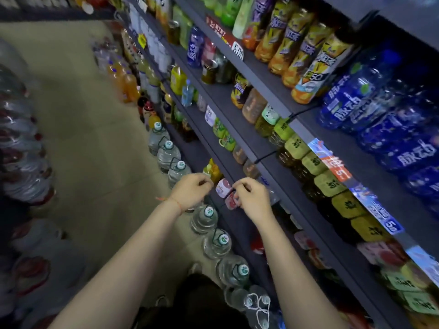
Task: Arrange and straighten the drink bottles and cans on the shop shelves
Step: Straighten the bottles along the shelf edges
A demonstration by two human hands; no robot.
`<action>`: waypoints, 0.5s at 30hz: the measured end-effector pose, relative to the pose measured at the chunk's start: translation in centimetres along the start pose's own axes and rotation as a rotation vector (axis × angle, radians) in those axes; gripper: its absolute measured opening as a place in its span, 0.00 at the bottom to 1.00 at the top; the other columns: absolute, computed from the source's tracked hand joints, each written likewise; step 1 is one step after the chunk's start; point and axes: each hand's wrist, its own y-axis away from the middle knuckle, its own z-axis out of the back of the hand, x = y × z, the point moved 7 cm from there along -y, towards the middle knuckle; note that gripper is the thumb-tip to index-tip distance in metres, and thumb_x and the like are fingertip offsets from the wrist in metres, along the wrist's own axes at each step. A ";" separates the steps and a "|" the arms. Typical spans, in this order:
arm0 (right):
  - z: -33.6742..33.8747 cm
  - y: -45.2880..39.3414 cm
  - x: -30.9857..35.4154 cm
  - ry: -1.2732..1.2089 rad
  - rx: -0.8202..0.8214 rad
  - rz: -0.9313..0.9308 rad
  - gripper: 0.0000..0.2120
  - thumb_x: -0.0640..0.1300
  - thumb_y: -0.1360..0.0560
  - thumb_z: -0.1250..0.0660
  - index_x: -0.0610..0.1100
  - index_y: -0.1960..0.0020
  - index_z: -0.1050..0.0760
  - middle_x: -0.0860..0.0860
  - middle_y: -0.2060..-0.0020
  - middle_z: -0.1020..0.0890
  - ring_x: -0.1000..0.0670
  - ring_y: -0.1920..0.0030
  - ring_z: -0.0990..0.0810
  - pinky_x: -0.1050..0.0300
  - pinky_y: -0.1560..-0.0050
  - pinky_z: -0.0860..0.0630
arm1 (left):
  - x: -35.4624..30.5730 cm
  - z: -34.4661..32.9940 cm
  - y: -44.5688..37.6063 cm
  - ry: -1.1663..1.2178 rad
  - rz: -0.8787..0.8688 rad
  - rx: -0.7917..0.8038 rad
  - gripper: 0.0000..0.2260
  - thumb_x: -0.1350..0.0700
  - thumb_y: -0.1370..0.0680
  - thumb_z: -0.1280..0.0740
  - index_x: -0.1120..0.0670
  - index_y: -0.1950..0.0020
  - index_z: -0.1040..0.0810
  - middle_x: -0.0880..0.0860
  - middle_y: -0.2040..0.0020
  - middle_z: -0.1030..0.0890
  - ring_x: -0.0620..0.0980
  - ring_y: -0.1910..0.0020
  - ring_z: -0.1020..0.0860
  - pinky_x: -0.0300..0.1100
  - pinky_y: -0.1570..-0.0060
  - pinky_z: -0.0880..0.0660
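Both forearms bare, reaching forward and down toward a low shelf edge (240,217). Left hand (191,192) with fingers curled, thin red cord at the wrist; whether anything sits in the grip cannot be told, blurred. Right hand (253,200) also curled, fingertips at a small pink-and-white container (223,187) on the low shelf; a second reddish one (231,201) just beside and below, touching the fingers. Actual pinch cannot be told. Yellow-capped bottle (212,172) just behind the left hand. Row of large clear water jugs (205,218) with green-white caps along the floor in front of the shelving, running from near to far. Higher up: green-labelled tea bottles (316,160) in a packed line, blue bottles (363,100) to the right, yellow-orange tall bottles (306,55) on the top shelf. Beige tiled floor (78,115) to the left. Far-left jugs blurred.
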 end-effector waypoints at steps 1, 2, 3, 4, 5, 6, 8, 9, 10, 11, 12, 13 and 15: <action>-0.4 -1.1 0.4 -0.010 0.006 0.001 0.09 0.41 0.22 0.37 0.45 0.59 0.21 0.50 0.69 0.20 0.52 0.70 0.23 0.57 0.68 0.26 | 0.2 0.6 -1.0 0.003 0.008 -0.003 0.08 0.58 0.21 0.37 0.54 0.53 0.18 0.47 0.63 0.20 0.51 0.60 0.20 0.48 0.52 0.22; -0.6 -2.3 0.8 -0.015 0.008 0.002 0.09 0.40 0.22 0.37 0.44 0.58 0.21 0.50 0.69 0.20 0.53 0.70 0.23 0.60 0.68 0.27 | 0.3 1.1 -2.1 -0.005 0.017 0.002 0.08 0.58 0.21 0.37 0.54 0.53 0.18 0.47 0.63 0.20 0.51 0.61 0.20 0.49 0.52 0.21; -0.9 -3.9 1.1 -0.018 0.009 -0.003 0.09 0.40 0.22 0.37 0.43 0.58 0.21 0.51 0.69 0.20 0.53 0.70 0.23 0.59 0.68 0.27 | 0.2 1.7 -3.3 -0.008 0.029 0.013 0.09 0.58 0.20 0.38 0.54 0.54 0.18 0.49 0.62 0.19 0.51 0.62 0.20 0.50 0.53 0.21; -1.2 -5.6 1.4 -0.028 0.008 -0.008 0.09 0.41 0.22 0.38 0.44 0.58 0.21 0.51 0.68 0.19 0.52 0.70 0.23 0.58 0.66 0.27 | 0.2 2.4 -4.7 -0.018 0.041 0.024 0.09 0.59 0.20 0.38 0.54 0.54 0.18 0.50 0.62 0.19 0.51 0.63 0.20 0.51 0.54 0.20; -1.6 -7.5 1.8 -0.048 0.007 -0.007 0.09 0.41 0.22 0.38 0.44 0.59 0.21 0.51 0.68 0.19 0.51 0.69 0.22 0.55 0.64 0.26 | 0.0 3.3 -6.2 -0.033 0.049 0.032 0.09 0.59 0.20 0.38 0.54 0.54 0.19 0.50 0.62 0.18 0.51 0.63 0.19 0.52 0.55 0.20; -2.0 -9.5 2.3 -0.071 0.009 -0.008 0.09 0.42 0.22 0.38 0.46 0.59 0.21 0.51 0.67 0.19 0.49 0.67 0.21 0.53 0.63 0.25 | -0.4 4.3 -7.7 -0.057 0.055 0.034 0.09 0.59 0.20 0.39 0.54 0.53 0.19 0.51 0.61 0.18 0.52 0.63 0.19 0.52 0.55 0.19; -2.7 -13.6 4.0 -0.100 0.021 -0.008 0.09 0.43 0.22 0.37 0.48 0.58 0.21 0.51 0.66 0.19 0.48 0.67 0.21 0.50 0.62 0.24 | -1.4 7.0 -10.8 -0.099 0.064 0.011 0.09 0.58 0.19 0.39 0.53 0.53 0.19 0.51 0.62 0.18 0.54 0.61 0.17 0.53 0.54 0.19; -3.0 -15.6 5.1 -0.109 0.036 -0.001 0.08 0.44 0.21 0.37 0.48 0.57 0.21 0.50 0.66 0.19 0.50 0.68 0.22 0.52 0.64 0.25 | -2.2 8.4 -12.3 -0.118 0.061 -0.006 0.09 0.59 0.19 0.39 0.53 0.54 0.20 0.51 0.63 0.18 0.55 0.61 0.17 0.53 0.54 0.19; -3.3 -17.4 6.4 -0.111 0.052 0.009 0.08 0.44 0.21 0.38 0.48 0.55 0.21 0.50 0.66 0.19 0.53 0.70 0.22 0.53 0.65 0.25 | -2.9 9.8 -13.7 -0.137 0.059 -0.021 0.09 0.59 0.19 0.39 0.53 0.54 0.20 0.51 0.63 0.18 0.55 0.61 0.18 0.52 0.54 0.19; -3.4 -19.1 7.8 -0.110 0.066 0.024 0.08 0.44 0.20 0.38 0.47 0.53 0.21 0.50 0.66 0.19 0.54 0.72 0.23 0.55 0.67 0.26 | -3.8 11.1 -15.0 -0.154 0.054 -0.039 0.09 0.58 0.19 0.39 0.52 0.54 0.21 0.51 0.62 0.18 0.54 0.61 0.18 0.50 0.54 0.19; -3.5 -20.7 9.2 -0.107 0.079 0.046 0.07 0.44 0.19 0.39 0.46 0.52 0.22 0.50 0.66 0.20 0.55 0.72 0.23 0.56 0.68 0.26 | -4.5 12.5 -16.4 -0.170 0.048 -0.060 0.09 0.58 0.19 0.40 0.51 0.54 0.21 0.51 0.61 0.18 0.52 0.61 0.18 0.48 0.54 0.20; -3.6 -22.4 10.6 -0.105 0.091 0.065 0.07 0.44 0.19 0.39 0.46 0.51 0.22 0.50 0.66 0.20 0.54 0.71 0.23 0.57 0.68 0.26 | -5.1 13.7 -17.7 -0.176 0.041 -0.086 0.09 0.58 0.19 0.40 0.50 0.55 0.21 0.50 0.60 0.18 0.51 0.62 0.18 0.47 0.55 0.21; -4.3 -25.6 12.8 -0.105 0.100 0.093 0.07 0.44 0.19 0.39 0.46 0.49 0.23 0.51 0.64 0.21 0.52 0.68 0.22 0.54 0.65 0.25 | -5.1 15.9 -20.3 -0.149 0.038 -0.139 0.09 0.57 0.19 0.39 0.48 0.55 0.22 0.48 0.62 0.19 0.49 0.63 0.19 0.48 0.55 0.19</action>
